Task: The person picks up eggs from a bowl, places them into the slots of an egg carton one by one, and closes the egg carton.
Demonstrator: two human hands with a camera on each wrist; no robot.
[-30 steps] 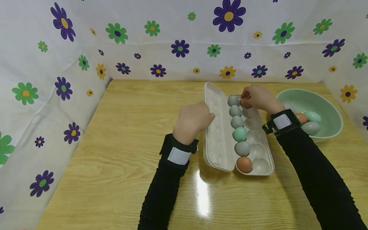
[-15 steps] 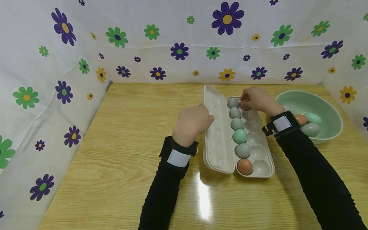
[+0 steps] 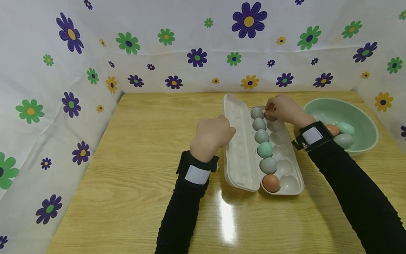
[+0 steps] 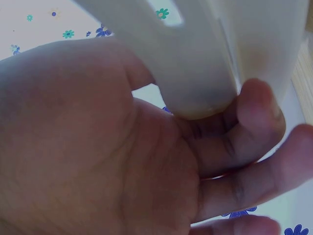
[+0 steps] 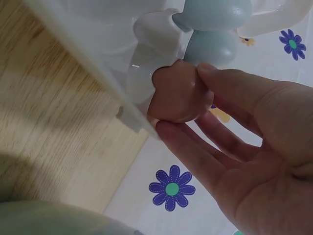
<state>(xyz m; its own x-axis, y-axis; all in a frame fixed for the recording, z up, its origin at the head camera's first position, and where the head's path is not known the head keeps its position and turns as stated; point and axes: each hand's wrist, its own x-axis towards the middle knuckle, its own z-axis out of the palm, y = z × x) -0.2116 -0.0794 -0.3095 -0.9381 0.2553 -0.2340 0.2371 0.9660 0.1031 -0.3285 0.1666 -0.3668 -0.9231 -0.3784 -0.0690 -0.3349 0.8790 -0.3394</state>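
Observation:
A white egg carton [image 3: 288, 183] lies on the table with its lid [image 3: 241, 155] raised on the left. My left hand [image 3: 213, 137] grips the lid's outer edge; in the left wrist view its fingers [image 4: 259, 112] curl under the white plastic [image 4: 195, 73]. At the carton's far end, my right hand [image 3: 286, 110] pinches a brown egg [image 5: 178, 95], which sits in the far cup of the right row. The left row carries several grey-blue eggs [image 3: 261, 136], a green egg [image 3: 264, 150] and another brown egg [image 3: 271, 183] at the near end.
Right of the carton stands a pale green bowl [image 3: 364, 127] with a brown egg [image 3: 333, 129], a green egg [image 3: 345, 128] and a grey-blue egg [image 3: 344, 140] visible inside. Flower-printed cloth [image 3: 184, 35] borders the wooden table [image 3: 142, 169] behind and at both sides.
The view has shifted slightly. Both hands stay almost in place, the left on the lid and the right on the brown egg at the far cup.

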